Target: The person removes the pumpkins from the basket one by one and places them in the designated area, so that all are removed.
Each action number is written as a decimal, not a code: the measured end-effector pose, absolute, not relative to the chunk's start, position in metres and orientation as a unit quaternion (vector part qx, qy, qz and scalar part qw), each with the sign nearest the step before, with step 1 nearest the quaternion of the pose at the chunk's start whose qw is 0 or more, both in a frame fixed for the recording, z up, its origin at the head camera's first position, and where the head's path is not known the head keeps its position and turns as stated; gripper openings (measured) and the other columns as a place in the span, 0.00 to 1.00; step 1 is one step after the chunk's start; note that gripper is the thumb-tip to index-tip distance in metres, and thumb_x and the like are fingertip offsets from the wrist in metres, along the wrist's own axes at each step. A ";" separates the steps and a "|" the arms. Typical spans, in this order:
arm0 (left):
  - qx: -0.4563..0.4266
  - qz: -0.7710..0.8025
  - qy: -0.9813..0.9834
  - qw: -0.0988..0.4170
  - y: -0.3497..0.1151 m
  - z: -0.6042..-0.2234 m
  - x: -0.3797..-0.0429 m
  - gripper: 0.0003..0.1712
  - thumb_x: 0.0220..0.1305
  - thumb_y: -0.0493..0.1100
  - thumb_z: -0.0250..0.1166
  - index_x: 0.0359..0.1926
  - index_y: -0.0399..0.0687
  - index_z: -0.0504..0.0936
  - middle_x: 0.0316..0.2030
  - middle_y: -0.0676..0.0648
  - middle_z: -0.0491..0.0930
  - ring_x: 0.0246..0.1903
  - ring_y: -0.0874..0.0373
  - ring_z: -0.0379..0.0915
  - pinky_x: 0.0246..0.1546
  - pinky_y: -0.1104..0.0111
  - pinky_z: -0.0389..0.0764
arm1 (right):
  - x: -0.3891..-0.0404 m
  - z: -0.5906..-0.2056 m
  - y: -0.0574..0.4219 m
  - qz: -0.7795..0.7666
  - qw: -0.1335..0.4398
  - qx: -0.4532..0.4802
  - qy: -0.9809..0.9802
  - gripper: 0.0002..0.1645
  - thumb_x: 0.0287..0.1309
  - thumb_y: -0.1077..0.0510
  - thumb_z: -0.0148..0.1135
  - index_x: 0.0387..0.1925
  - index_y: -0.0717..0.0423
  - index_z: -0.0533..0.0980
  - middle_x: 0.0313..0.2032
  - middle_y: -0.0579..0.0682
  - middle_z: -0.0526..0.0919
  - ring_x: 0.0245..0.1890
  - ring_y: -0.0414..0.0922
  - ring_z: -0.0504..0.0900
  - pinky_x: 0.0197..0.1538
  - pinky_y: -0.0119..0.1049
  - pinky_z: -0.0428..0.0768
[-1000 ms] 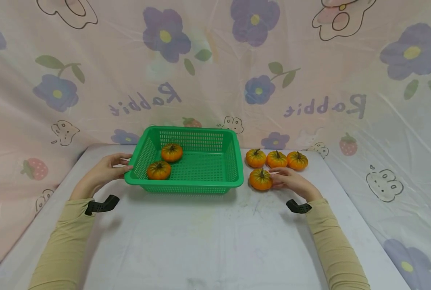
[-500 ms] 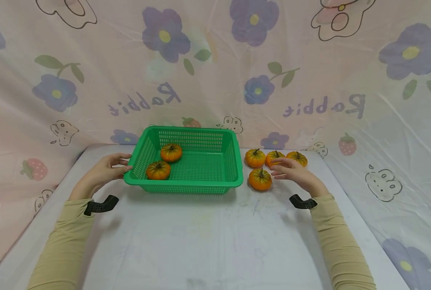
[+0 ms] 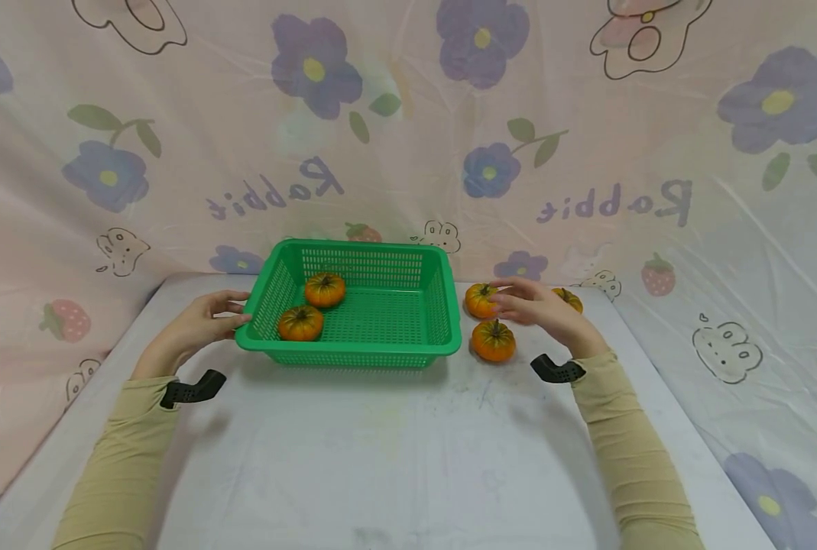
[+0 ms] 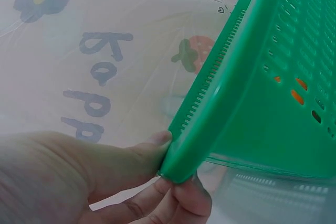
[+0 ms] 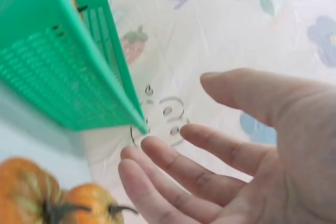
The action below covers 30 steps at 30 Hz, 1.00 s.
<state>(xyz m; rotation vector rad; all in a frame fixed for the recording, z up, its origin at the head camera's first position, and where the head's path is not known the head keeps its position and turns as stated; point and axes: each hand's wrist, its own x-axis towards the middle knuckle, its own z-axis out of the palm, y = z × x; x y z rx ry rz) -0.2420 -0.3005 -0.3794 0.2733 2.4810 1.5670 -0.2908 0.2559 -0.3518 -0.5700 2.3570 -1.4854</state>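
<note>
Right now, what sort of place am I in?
Probably a makeshift tabletop recording spot, judging by the white table, the flower-printed sheeting behind it, and the green basket and pumpkins set out.

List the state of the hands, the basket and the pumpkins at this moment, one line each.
Left hand: pinching the rim of the basket.
Right hand: open, holding nothing.
Basket: upright on the table, two pumpkins inside.
Pumpkins inside: stems up.
Pumpkins outside: on the table; nearest stem up, others partly hidden by the right hand.
</note>
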 end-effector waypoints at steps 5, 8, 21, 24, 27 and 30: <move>0.088 0.525 0.841 0.096 -0.301 -0.380 -0.242 0.36 0.70 0.44 0.59 0.70 0.32 0.54 0.56 0.30 0.64 0.41 0.56 0.77 0.43 0.68 0.80 | -0.296 -0.345 0.236 -0.504 0.149 -0.214 0.824 0.27 0.68 0.51 0.55 0.65 0.54 0.66 0.57 0.58 0.75 0.51 0.53 0.79 0.50 0.43 0.78; 0.091 0.525 0.841 0.095 -0.301 -0.380 -0.241 0.36 0.70 0.44 0.58 0.70 0.31 0.54 0.56 0.29 0.64 0.41 0.56 0.77 0.43 0.68 0.81 | -0.301 -0.343 0.220 -0.518 0.160 -0.229 0.809 0.26 0.69 0.53 0.55 0.65 0.56 0.65 0.57 0.60 0.74 0.51 0.53 0.78 0.53 0.46 0.78; 0.088 0.528 0.839 0.092 -0.301 -0.380 -0.241 0.36 0.70 0.42 0.59 0.70 0.30 0.53 0.57 0.29 0.64 0.42 0.57 0.76 0.42 0.67 0.81 | -0.321 -0.354 0.157 -0.555 0.231 -0.266 0.754 0.25 0.70 0.59 0.53 0.65 0.62 0.64 0.61 0.67 0.68 0.54 0.56 0.76 0.61 0.54 0.69; 0.085 0.529 0.839 0.092 -0.301 -0.381 -0.241 0.36 0.70 0.41 0.59 0.70 0.31 0.53 0.57 0.29 0.64 0.42 0.57 0.76 0.43 0.67 0.81 | -0.323 -0.352 0.143 -0.537 0.247 -0.264 0.762 0.24 0.70 0.58 0.54 0.64 0.59 0.66 0.60 0.62 0.69 0.53 0.53 0.77 0.60 0.49 0.72; 0.084 0.526 0.841 0.091 -0.301 -0.380 -0.241 0.36 0.69 0.42 0.59 0.70 0.32 0.54 0.57 0.29 0.64 0.43 0.55 0.76 0.43 0.67 0.81 | -0.323 -0.350 0.130 -0.512 0.259 -0.265 0.775 0.24 0.68 0.56 0.55 0.63 0.56 0.67 0.59 0.56 0.72 0.52 0.50 0.77 0.56 0.42 0.76; 0.085 0.522 0.844 0.089 -0.301 -0.380 -0.241 0.36 0.69 0.43 0.59 0.70 0.32 0.55 0.57 0.30 0.65 0.42 0.55 0.77 0.43 0.68 0.81 | -0.325 -0.348 0.118 -0.497 0.270 -0.276 0.777 0.24 0.68 0.55 0.56 0.63 0.54 0.68 0.57 0.54 0.73 0.53 0.49 0.77 0.54 0.39 0.77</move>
